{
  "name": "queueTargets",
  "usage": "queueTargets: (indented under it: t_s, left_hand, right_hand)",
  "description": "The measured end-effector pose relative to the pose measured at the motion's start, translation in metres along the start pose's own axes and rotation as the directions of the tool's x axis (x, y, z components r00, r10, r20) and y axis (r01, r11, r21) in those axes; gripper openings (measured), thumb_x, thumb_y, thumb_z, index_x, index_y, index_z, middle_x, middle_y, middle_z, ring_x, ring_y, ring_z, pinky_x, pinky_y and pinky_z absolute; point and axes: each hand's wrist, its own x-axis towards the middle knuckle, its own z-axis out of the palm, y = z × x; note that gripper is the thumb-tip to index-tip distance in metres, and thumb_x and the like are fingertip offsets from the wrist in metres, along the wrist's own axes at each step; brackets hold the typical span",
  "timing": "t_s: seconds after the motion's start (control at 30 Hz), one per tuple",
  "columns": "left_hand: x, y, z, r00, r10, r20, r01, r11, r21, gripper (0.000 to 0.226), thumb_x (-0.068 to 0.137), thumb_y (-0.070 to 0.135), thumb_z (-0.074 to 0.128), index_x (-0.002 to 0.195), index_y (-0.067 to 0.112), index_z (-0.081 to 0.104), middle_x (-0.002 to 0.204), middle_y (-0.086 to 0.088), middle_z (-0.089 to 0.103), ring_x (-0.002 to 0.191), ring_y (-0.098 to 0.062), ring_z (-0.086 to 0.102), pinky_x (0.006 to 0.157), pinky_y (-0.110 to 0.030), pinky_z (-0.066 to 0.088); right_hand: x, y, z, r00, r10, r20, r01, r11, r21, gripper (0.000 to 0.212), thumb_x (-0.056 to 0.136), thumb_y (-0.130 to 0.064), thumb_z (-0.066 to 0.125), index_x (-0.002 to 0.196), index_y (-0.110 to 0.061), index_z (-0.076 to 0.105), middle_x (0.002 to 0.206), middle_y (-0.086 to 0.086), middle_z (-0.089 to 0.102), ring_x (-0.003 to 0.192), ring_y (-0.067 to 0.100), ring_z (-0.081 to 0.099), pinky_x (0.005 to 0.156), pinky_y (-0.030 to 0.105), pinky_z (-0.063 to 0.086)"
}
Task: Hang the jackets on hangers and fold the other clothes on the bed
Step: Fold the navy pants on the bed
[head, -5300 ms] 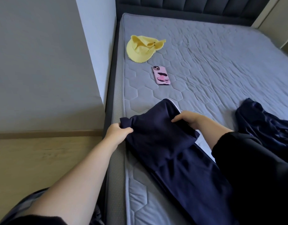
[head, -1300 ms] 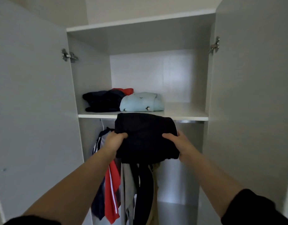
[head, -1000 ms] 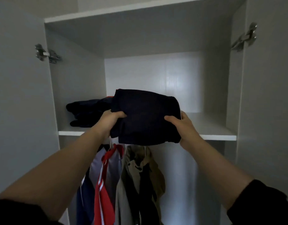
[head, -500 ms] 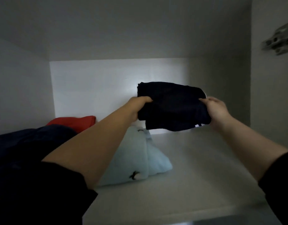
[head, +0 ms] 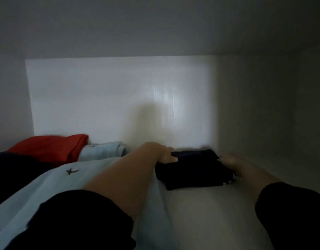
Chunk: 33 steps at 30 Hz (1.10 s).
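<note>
The folded dark garment (head: 192, 170) is set on the shelf (head: 200, 210) near its back right corner, pinched at its left edge by the left hand (head: 160, 153). The right hand (head: 234, 164) is blurred against its right edge; its grip cannot be told. A pale blue garment (head: 68, 188) lies just left, bare shelf in front.
</note>
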Motion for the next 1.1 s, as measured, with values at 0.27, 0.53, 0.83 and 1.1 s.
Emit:
queueTargets:
  t_s: [0.27,0.53,0.83,1.1]
  left_hand:
    - [0.025,-0.015,0.037,0.991,-0.132,0.028,0.134,0.986,-0.096,0.079,0.094,0.066,0.022,0.153,0.023,-0.007,0.159,-0.011,0.017,0.145,-0.030,0.019,0.118,-0.045,0.013]
    - [0.041,-0.022,0.040,0.985,-0.171,0.036,0.173,0.983,-0.057,0.068,0.096,0.061,0.022,0.152,0.031,0.000,0.158,-0.011,0.020,0.144,-0.031,0.022,0.116,-0.047,0.016]
    - [0.007,-0.009,0.031,0.992,-0.083,-0.092,0.081,0.996,-0.021,0.070,0.097,0.054,0.036,0.152,0.015,0.016,0.155,-0.012,0.026,0.140,-0.029,0.029,0.114,-0.040,0.024]
    - [-0.111,0.034,0.034,0.898,0.199,-0.391,-0.168,0.979,0.111,0.039,0.093,0.025,0.048,0.130,0.012,0.051,0.124,-0.012,0.057,0.108,-0.028,0.055,0.088,-0.035,0.047]
  right_hand:
    - [0.015,-0.035,0.062,0.991,-0.131,0.038,0.133,0.877,-0.462,0.034,0.100,-0.012,0.039,0.124,0.008,0.052,0.129,0.023,0.053,0.111,0.029,0.055,0.085,0.030,0.042]
    - [0.014,-0.038,0.073,0.881,-0.405,0.244,0.472,0.719,-0.510,0.044,0.104,-0.034,0.028,0.134,-0.011,0.050,0.140,0.012,0.049,0.126,0.027,0.045,0.100,0.028,0.032]
    - [-0.010,-0.037,0.073,0.913,-0.363,0.187,0.391,0.647,-0.655,0.043,0.105,-0.033,0.024,0.117,-0.004,0.053,0.123,0.018,0.056,0.110,0.031,0.053,0.088,0.032,0.040]
    - [-0.141,-0.041,0.018,0.929,-0.369,-0.046,0.279,0.773,-0.570,0.051,0.098,-0.024,0.046,0.144,-0.008,0.034,0.144,0.015,0.043,0.129,0.029,0.044,0.096,0.025,0.036]
